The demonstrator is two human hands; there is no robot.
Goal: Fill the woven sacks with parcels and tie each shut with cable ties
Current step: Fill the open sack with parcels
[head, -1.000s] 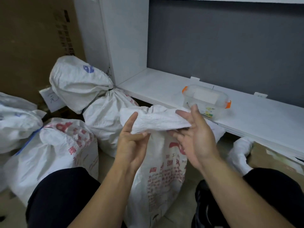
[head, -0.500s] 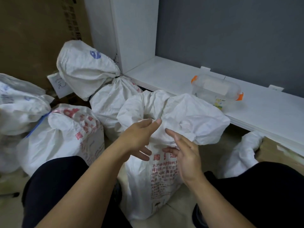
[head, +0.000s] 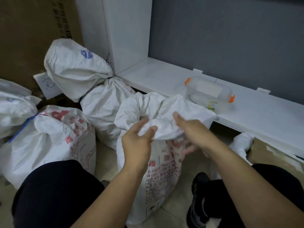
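A white woven sack (head: 158, 171) with red print stands on the floor between my knees. Its loose top (head: 166, 109) is bunched and crumpled, and no tie shows on it. My left hand (head: 138, 143) pinches a fold of that top between thumb and fingers. My right hand (head: 192, 132) grips the same bunch from the right, thumb on the cloth and blurred fingers curled beneath it. What the sack holds is hidden. No cable tie is in either hand.
Two tied sacks lie to the left: one with a blue mark (head: 74, 69), one with red print (head: 54, 139) and a blue tie. A clear box with orange clips (head: 209, 94) sits on the white ledge (head: 158, 74). A cardboard box (head: 273, 155) is at the right.
The sack top, held up flat between both hands a second ago, has dropped and puffed out. Both hands came down and now gather it into a bunch.
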